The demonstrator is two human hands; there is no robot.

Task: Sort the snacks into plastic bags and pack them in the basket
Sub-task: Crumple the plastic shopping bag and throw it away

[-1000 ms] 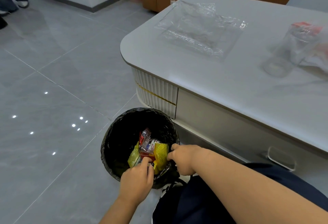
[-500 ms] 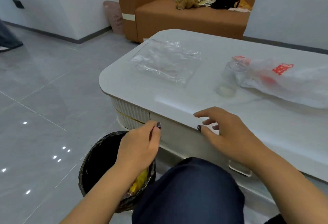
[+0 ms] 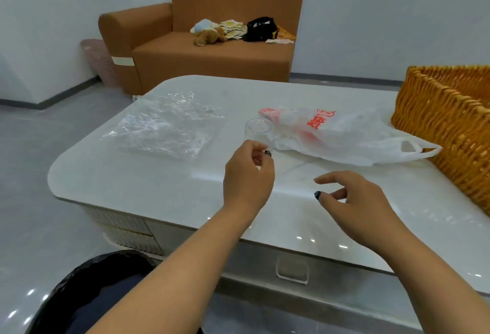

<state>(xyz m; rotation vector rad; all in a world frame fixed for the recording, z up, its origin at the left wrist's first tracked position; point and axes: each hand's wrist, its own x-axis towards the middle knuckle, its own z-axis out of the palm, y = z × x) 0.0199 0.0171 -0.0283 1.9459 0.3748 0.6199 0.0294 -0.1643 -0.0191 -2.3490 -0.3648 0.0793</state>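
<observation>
Plastic bags and a basket wait on the surface, both hands held above it holding nothing.

Clear bags (image 3: 164, 124) lie at ten o'clock, white bag (image 3: 342, 135) centre, basket (image 3: 450, 121) at two; left hand (image 3: 248, 177) loosely curled, right hand (image 3: 355, 204) spread over the surface (image 3: 132, 174).

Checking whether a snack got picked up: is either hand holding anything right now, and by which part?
Nothing is held. The left hand and right hand hover above the table with loosely curled, empty fingers.
</observation>
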